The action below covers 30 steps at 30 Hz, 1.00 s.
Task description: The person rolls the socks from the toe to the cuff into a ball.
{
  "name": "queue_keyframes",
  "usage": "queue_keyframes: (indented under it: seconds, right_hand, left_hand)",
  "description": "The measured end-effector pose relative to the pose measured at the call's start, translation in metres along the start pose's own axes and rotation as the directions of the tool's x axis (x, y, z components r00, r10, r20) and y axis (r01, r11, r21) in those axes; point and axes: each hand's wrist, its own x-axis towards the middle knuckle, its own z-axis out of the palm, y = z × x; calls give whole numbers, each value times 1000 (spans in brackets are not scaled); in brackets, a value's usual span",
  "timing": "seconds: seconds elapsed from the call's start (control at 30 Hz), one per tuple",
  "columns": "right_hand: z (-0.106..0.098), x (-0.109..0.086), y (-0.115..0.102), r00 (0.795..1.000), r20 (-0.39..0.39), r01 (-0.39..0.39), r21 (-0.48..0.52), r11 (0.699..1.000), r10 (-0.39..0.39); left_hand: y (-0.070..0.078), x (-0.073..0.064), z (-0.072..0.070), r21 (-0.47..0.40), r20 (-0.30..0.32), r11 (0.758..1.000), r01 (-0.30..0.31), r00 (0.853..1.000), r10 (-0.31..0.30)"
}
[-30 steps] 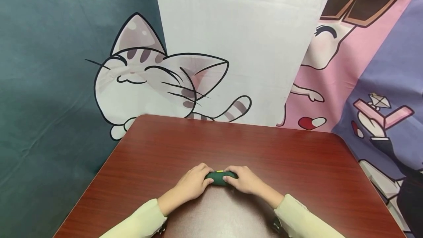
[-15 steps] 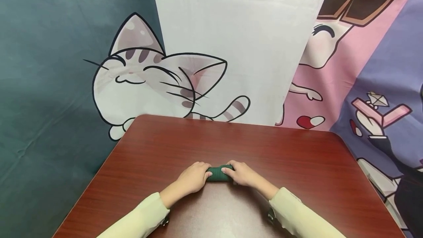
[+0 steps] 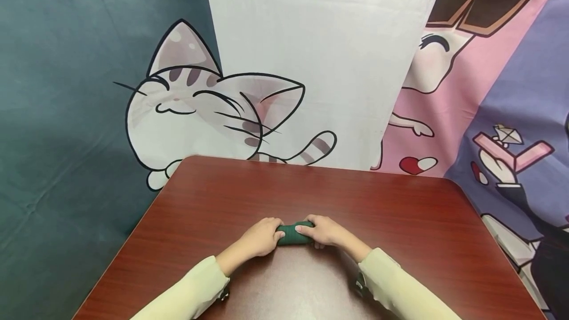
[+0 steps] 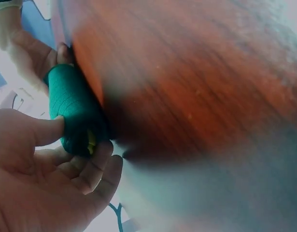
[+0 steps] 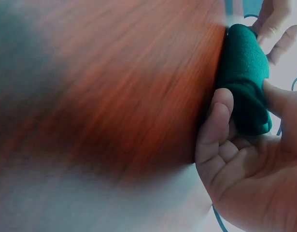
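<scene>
A dark green rolled-up cloth [image 3: 290,234] lies across the middle of the table, a hand at each end. My left hand [image 3: 262,237] holds its left end, thumb on the near side and fingers round the far side. My right hand [image 3: 328,231] grips the other end the same way, its thumb pressed along the roll. In the left wrist view the cloth [image 4: 73,104] shows fine ribbing and a small yellow patch [image 4: 91,141] at its end. A loose fold of the cloth [image 5: 247,104] shows beside my thumb in the right wrist view.
The reddish-brown wooden table [image 3: 213,186] has rounded far corners. Behind it hangs a printed backdrop [image 3: 311,38] with a cartoon cat and other drawn figures. Pale sleeves [image 3: 195,285] cover both forearms.
The cloth has turned over in my hands, and its yellow patch has gone from the head view. Both hands moved slightly away from me, then stayed nearly still.
</scene>
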Motion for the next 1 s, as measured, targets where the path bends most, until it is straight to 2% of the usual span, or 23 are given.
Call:
queue_keyframes:
  seconds: [0.13, 0.23, 0.3, 0.43, 0.73, 0.83, 1.0]
  right_hand:
    - [2, 2, -4, 999, 4, -37, -4, 999, 37]
    - [4, 3, -6, 998, 8, -61, 8, 998, 61]
    - [5, 4, -7, 998, 12, -62, 9, 998, 62]
    - [5, 4, -10, 998, 27, -65, -9, 998, 65]
    - [3, 2, -10, 997, 47, -60, 29, 998, 59]
    - [1, 2, -10, 997, 56, -51, 28, 998, 49]
    - [-3, 1, -7, 997, 74, -31, 36, 999, 28]
  left_hand:
    - [-3, 1, -3, -97, 32, 995, 23, 999, -20]
    - [-6, 2, -8, -171, 76, 983, 71, 995, -59]
    - [-7, 3, -11, -187, 110, 976, 110, 990, -90]
    - [-5, 6, -16, -145, 165, 979, 146, 979, -122]
    - [-1, 17, -19, -55, 220, 990, 133, 968, -118]
    - [2, 18, -20, -62, 224, 989, 137, 967, -120]
    - [2, 19, -19, -127, 223, 978, 165, 966, -134]
